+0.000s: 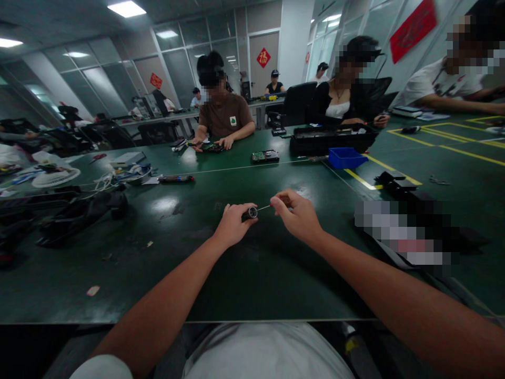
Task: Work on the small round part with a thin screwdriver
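Above the green table (221, 273), my left hand (233, 223) is closed around a small dark cylindrical part (252, 212), whose round silvery end shows at the fingertips. My right hand (298, 213) grips a screwdriver by its brownish handle (284, 200). The thin metal shaft (265, 207) points left, and its tip is at or close to the round end of the part; whether they touch is too small to tell. Both hands are near each other at the middle of the view.
A blue bin (346, 157), a long black housing (334, 139) and a circuit board (265, 156) lie beyond my hands. Left are a dark pen-like tool (176, 179), cables and black parts (82, 213). Dark parts lie right. People sit across the table.
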Demonstrator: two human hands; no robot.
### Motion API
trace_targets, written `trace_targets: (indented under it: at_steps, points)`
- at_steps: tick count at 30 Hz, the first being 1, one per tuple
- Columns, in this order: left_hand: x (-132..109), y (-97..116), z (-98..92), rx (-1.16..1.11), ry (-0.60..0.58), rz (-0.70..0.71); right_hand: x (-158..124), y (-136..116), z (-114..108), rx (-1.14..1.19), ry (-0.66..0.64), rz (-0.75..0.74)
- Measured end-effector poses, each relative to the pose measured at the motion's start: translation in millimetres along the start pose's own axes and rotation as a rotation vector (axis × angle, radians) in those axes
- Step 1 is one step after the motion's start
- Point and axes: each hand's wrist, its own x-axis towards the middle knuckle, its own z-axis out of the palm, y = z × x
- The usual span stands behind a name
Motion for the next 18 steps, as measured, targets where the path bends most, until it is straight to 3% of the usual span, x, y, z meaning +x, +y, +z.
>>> trace_targets:
  at_steps: [4, 13, 18]
  points:
    - [0, 0, 0.9, 0.005, -0.013, 0.009, -1, -2, 0, -0.088, 0.04, 0.007]
    - [0, -2, 1.6, 0.01, 0.007, 0.008, -2, -2, 2, -0.04, -0.003, -0.015]
    - [0, 0, -1.9, -0.003, 0.036, -0.004, 3, 7, 9, 0.254, 0.089, 0.072]
